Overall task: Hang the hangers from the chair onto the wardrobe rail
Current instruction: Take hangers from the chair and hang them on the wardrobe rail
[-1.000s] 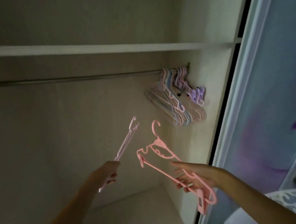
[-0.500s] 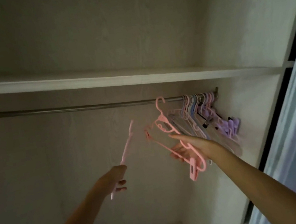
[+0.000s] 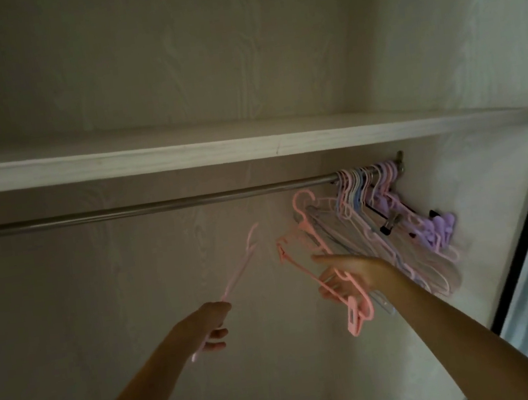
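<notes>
Both hands gripping pink hangers — below rail, no writing legible

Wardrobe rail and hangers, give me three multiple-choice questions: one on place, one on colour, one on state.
1. Where along the rail does the bunch of hung hangers sit?
A right end
B middle
C left end

2. What colour is the hanger in the right hand?
A green
B pink
C black

3. That hanger's hook is:
A over the rail
B below the rail, not on it
C snapped off

Answers: 1 A, the bunch crowds the right bracket; 2 B, pink plastic; 3 B, its hook sits under the bar.
</notes>
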The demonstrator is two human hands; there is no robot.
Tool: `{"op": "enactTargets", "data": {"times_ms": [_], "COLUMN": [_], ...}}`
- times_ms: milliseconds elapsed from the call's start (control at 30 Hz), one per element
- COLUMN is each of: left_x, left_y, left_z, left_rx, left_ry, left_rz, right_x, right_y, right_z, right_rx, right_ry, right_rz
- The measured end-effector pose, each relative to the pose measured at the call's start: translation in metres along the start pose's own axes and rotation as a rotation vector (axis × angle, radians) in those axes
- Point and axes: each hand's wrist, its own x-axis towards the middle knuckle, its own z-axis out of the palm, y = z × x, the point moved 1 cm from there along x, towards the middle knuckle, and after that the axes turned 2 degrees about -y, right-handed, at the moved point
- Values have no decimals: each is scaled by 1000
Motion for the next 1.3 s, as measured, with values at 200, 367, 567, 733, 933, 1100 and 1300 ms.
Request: {"op": "enactTargets", "data": {"times_ms": [200, 367, 567, 733, 933, 1100, 1300], "left_x": [15, 15, 13, 18, 22, 27, 32], "left_y": [14, 18, 14, 18, 32, 56, 84], "left_z": [-3, -4, -10, -8, 12, 43, 65], "left_rx": [-51, -195, -244, -217, -219, -305, -261], "left_ry": [-53, -63, -53, -24, -93, -214, -174], "left_rz": [20, -15, -44, -49, 4, 37, 74], "right_x": [-12, -34, -25, -7, 5, 7, 17], "right_y": [8, -15, -53, -37, -18, -20, -22], "right_z": [5, -4, -2, -8, 9, 43, 52], "right_rx": [-390, -308, -175, -125, -98, -168, -481], "right_ry": [82, -56, -132, -264, -228, -37, 165], "right_rz": [-121, -161, -176, -116, -69, -80, -79]}}
